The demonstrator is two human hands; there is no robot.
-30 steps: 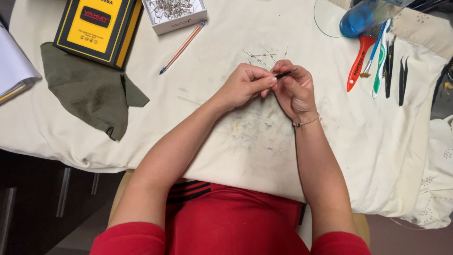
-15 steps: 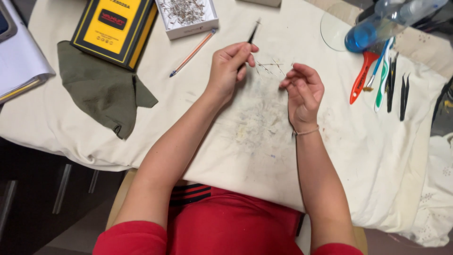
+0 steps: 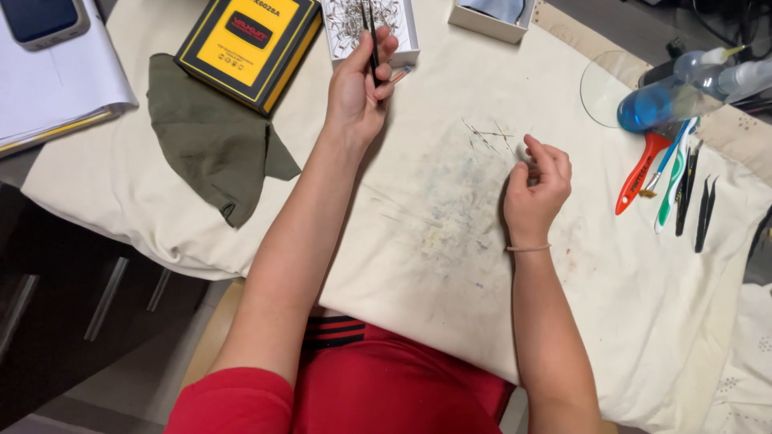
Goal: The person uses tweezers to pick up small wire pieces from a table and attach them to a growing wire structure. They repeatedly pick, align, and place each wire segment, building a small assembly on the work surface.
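The middle of the frame held the widest free stretch: stained cream cloth (image 3: 434,233) lay bare between the two forearms and down toward the counter's near edge. At upper centre a white box of small metal parts (image 3: 354,20) blocked the way, with a yellow-and-black case (image 3: 245,44) just left of it and a crumpled olive rag (image 3: 213,145) below that. A few thin wires (image 3: 486,137) lay loose near centre. On the right, a blue spray bottle (image 3: 683,88), orange-handled tool (image 3: 639,173) and black tweezers (image 3: 706,213) crowded the edge.
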